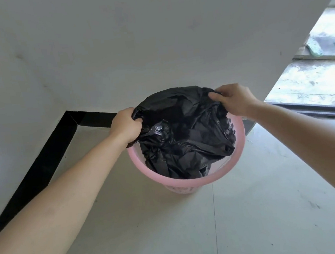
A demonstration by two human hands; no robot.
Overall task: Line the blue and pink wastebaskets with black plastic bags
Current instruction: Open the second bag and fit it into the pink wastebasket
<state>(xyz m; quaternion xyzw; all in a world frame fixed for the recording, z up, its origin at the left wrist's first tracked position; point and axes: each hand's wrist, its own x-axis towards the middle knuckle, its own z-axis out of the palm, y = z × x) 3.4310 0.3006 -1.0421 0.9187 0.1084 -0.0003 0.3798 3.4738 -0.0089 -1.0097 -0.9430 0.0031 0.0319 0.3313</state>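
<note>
- One black plastic bag (184, 137), crumpled and sunk into the basket, mouth stretched along a 9-to-3 o'clock line between the two hands; far edge pulled over the far rim at 12 o'clock, near edge slack inside, short of the rim at 6 o'clock.
- One pink wastebasket (190, 181), upright on the floor (252, 210), in the middle of the view, close to the wall corner; near rim bare from about 4 round to 8 o'clock.
- No blue wastebasket in view, no second bag either.
- Left hand (124, 125) at the basket's 10 o'clock, clenched on a bunched fold of the bag's edge, just above the rim.
- Right hand (235, 98) at 2 o'clock, fingers pinched on the opposite edge, held a little higher and farther off.
- Both about equally close to the rim; left a touch lower.
- Likely next: drawing the held edge outward and down over the rim, then working round toward 6 o'clock, where the film lies loose.
- Beyond: pale wall (113, 40) at 12 o'clock, black skirting strip (43, 163) at 9 o'clock, bright doorway sill (311, 80) at 2 o'clock.
</note>
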